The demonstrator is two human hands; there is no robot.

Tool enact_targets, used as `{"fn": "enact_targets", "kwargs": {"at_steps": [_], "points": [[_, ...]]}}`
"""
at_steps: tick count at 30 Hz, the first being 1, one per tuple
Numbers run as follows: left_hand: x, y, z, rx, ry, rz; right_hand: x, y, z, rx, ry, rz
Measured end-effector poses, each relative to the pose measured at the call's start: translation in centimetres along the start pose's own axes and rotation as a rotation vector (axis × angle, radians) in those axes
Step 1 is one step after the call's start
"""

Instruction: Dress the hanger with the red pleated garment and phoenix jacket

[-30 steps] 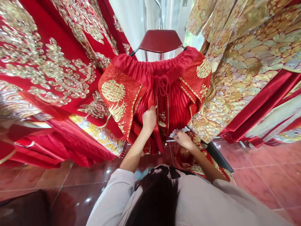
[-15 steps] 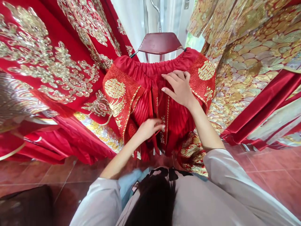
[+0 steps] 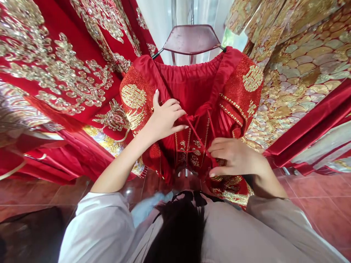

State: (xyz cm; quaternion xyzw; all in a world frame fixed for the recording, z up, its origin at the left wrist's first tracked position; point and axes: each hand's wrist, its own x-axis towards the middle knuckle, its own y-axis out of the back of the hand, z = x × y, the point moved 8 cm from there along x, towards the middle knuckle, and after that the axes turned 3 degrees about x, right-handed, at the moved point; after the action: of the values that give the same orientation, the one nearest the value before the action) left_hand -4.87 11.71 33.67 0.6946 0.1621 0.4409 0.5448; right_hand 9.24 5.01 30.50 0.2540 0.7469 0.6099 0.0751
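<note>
Flanking it on both sides, embroidered gowns (image 3: 55,73) crowd the red pleated skirt (image 3: 192,80), which hangs soft and slippery on a wooden hanger (image 3: 192,38). The left hand (image 3: 164,118) curls on its waist, grip unclear. The right hand (image 3: 236,159) grips the thin drawstring (image 3: 201,140), clenched; it is best pinched firmly.

Glossy red tile floor (image 3: 315,190) with glare spots. White curtain (image 3: 159,22) at back, bright daylight, green at window (image 3: 229,36). Red-gold robes (image 3: 55,73) hang left, gold robes (image 3: 301,54) right.
</note>
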Motion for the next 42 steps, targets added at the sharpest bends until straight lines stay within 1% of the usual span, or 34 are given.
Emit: {"fn": "enact_targets", "kwargs": {"at_steps": [2,3,5,6,7,8,9,10,12,13,14,15,18,20,22,24,25,26,27,29,31,32,33,34,35,36,37,38,39,40,41,42], "points": [[0.1,0.6,0.6,-0.029,0.027,0.006,-0.1,-3.6,-0.2,-0.025,-0.132,-0.256],[0.2,0.7,0.7,-0.038,0.054,0.01,-0.1,-5.6,-0.4,-0.029,-0.158,-0.39],[0.7,0.7,0.7,-0.038,0.115,0.025,-0.3,-9.0,-1.2,0.027,-0.122,-0.628],[0.9,0.6,0.5,-0.03,0.142,0.038,-0.3,-9.9,-1.3,0.073,-0.105,-0.683],[1.1,0.4,0.4,-0.02,0.16,0.053,0.1,-10.2,-0.9,0.117,-0.114,-0.667],[1.2,0.3,0.3,-0.008,0.171,0.065,0.7,-9.6,-0.1,0.153,-0.154,-0.575],[1.2,0.1,0.3,0.0,0.172,0.069,1.4,-8.4,1.1,0.182,-0.213,-0.419],[1.2,0.0,0.4,0.003,0.164,0.06,2.1,-6.8,2.4,0.209,-0.27,-0.223],[1.1,-0.4,0.8,-0.01,0.13,0.009,2.8,-3.3,4.6,0.268,-0.339,0.158],[1.0,-0.5,1.1,-0.021,0.11,-0.027,3.1,-2.2,5.3,0.297,-0.356,0.299],[0.9,-0.6,1.3,-0.03,0.094,-0.06,3.4,-1.5,5.8,0.324,-0.366,0.398],[0.8,-0.7,1.5,-0.036,0.081,-0.089,3.7,-1.3,6.1,0.35,-0.374,0.461],[0.5,-0.7,1.8,-0.046,0.042,-0.153,4.8,-2.0,6.6,0.461,-0.419,0.57],[0.2,-0.7,1.8,-0.062,0.021,-0.181,5.1,-2.4,6.8,0.553,-0.446,0.657],[0.0,-0.7,1.7,-0.086,0.028,-0.193,5.1,-2.6,6.9,0.628,-0.45,0.733],[-0.3,-0.4,1.5,-0.109,0.077,-0.171,5.1,-3.2,7.0,0.66,-0.442,0.763],[-0.4,-0.2,1.3,-0.113,0.107,-0.146,5.1,-3.9,7.0,0.659,-0.449,0.748],[-0.6,0.1,1.2,-0.109,0.135,-0.115,5.2,-5.0,7.1,0.64,-0.479,0.7],[-0.9,0.5,1.1,-0.098,0.158,-0.08,5.1,-6.6,7.2,0.608,-0.526,0.629],[-1.6,1.3,0.8,-0.064,0.193,-0.021,4.6,-10.6,7.5,0.54,-0.632,0.454],[-2.5,1.8,0.6,-0.049,0.19,-0.03,3.4,-14.1,7.8,0.506,-0.701,0.317],[-3.0,1.9,0.5,-0.057,0.173,-0.054,2.7,-15.1,7.9,0.502,-0.713,0.281],[-3.4,2.0,0.5,-0.072,0.153,-0.075,1.8,-15.5,8.0,0.506,-0.717,0.253],[-3.7,2.4,0.5,-0.088,0.138,-0.074,1.0,-15.2,8.0,0.5,-0.725,0.229],[-3.9,3.0,0.3,-0.097,0.145,-0.037,0.1,-14.1,8.1,0.474,-0.738,0.233],[-4.0,3.9,-0.3,-0.091,0.187,0.044,-0.7,-12.1,8.2,0.422,-0.754,0.285],[-4.0,4.9,-1.1,-0.069,0.267,0.157,-1.4,-9.3,8.3,0.348,-0.771,0.384],[-4.1,5.7,-2.2,-0.036,0.374,0.279,-2.0,-5.8,8.3,0.243,-0.781,0.551],[-4.1,6.2,-3.3,0.0,0.489,0.385,-2.5,-2.2,8.1,0.129,-0.779,0.757],[-3.9,6.2,-4.3,0.028,0.597,0.463,-2.7,0.9,7.8,0.024,-0.76,0.955],[-3.5,5.8,-5.2,0.041,0.684,0.511,-2.5,3.3,7.5,-0.063,-0.73,1.109],[-2.9,5.0,-6.1,0.037,0.745,0.532,-1.8,4.9,7.5,-0.13,-0.701,1.206]]}}
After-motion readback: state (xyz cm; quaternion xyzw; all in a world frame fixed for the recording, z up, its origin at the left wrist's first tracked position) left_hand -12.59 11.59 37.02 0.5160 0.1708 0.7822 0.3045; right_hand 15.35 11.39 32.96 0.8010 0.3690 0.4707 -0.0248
